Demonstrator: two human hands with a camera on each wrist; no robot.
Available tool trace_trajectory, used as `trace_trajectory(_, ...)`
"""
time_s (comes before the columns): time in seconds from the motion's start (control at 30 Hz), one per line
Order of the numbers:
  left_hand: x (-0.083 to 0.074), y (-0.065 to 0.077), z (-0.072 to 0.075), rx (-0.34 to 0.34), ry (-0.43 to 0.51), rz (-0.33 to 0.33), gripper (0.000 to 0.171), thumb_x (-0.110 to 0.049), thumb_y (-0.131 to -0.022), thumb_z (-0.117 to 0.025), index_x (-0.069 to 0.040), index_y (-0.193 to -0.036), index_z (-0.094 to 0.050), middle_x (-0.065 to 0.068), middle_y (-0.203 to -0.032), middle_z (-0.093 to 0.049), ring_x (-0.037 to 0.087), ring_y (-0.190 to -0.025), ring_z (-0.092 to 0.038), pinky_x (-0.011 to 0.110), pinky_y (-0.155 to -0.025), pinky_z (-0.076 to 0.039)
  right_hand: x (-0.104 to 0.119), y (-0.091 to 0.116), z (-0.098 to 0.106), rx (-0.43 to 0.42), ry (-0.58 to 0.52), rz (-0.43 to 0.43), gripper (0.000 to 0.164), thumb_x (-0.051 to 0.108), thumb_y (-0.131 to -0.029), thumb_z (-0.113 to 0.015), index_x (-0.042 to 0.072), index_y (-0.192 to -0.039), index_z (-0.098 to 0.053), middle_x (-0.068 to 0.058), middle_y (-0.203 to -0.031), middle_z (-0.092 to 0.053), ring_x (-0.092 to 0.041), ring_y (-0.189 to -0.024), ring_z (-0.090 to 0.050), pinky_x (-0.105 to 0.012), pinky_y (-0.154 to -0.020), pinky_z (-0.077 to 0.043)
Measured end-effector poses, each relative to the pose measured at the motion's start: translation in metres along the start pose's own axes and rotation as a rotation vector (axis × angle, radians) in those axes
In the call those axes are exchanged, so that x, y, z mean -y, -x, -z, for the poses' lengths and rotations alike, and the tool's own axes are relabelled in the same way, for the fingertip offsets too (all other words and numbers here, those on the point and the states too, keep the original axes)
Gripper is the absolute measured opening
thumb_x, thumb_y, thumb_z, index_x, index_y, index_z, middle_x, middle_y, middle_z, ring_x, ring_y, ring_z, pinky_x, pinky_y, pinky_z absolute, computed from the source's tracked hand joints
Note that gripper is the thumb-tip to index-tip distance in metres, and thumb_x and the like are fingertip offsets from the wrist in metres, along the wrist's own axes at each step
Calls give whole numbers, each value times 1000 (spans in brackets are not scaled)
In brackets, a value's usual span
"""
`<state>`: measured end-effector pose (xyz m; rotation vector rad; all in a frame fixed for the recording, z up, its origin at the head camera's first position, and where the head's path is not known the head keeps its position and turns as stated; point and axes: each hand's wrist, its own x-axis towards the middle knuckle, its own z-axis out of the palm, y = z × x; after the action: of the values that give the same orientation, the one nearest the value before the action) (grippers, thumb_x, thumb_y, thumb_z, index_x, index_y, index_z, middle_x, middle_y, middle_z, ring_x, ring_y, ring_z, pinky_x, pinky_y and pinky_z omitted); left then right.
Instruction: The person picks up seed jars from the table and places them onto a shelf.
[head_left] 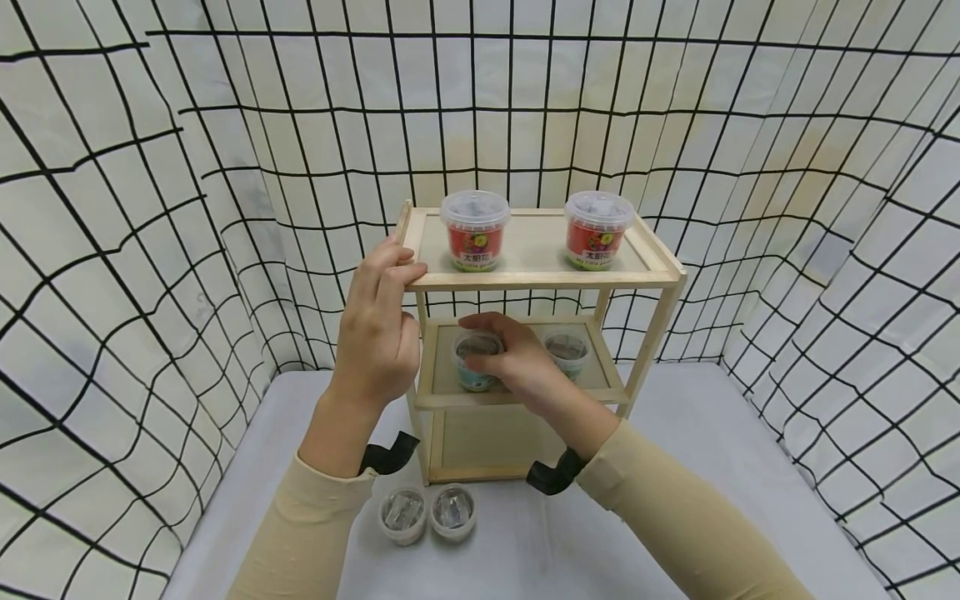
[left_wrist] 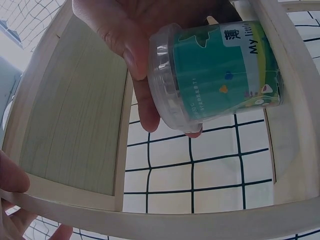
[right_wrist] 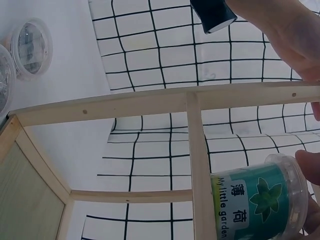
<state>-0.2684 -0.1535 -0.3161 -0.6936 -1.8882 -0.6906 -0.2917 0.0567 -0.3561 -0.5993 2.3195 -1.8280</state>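
Note:
A three-tier wooden rack (head_left: 465, 281) stands in front of me. My left hand (head_left: 378, 325) grips the left front corner of its top tier. My right hand (head_left: 517, 362) reaches over the middle tier and holds a clear-lidded plastic cup (head_left: 472, 382) around its lid, thumb on the near side. A teal label printed "My little garden" wraps this cup (right_wrist: 255, 202), with a green leaf picture in the right wrist view. The cup's base is at the middle tier's board. To its right, partly behind my right hand, stands a similar cup (head_left: 567, 354).
Two red-labelled lidded cups, a left one (head_left: 476, 233) and a right one (head_left: 597, 233), stand on the top tier. Two more lidded cups (head_left: 402, 517) sit side by side on the white table (head_left: 675, 533) before the rack. Black wire grid (head_left: 510, 108) encloses the back and sides.

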Motion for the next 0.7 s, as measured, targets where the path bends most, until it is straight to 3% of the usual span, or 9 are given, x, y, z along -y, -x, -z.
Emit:
trace_trajectory(0.5, 1, 0, 0, -1, -3, -4, 55, 4, -79, -36, 4, -128, -61, 22, -144, -56, 35, -151, -48, 47, -126, -42, 2, -1, -4, -56, 10, -30, 58, 8, -89, -81, 14, -145, -64, -5, -153, -61, -25, -145, -52, -48, -121, -44)
trace_trajectory(0.7, 0, 0, 0, -2, -3, -7, 55, 4, -79, -37, 4, -128, -61, 22, -144, -56, 36, -152, -48, 47, -126, -42, 4, -1, -3, -51, 12, -15, 59, 7, -90, -80, 12, -146, -62, -8, -156, -59, -26, -150, -49, -51, -126, -40)
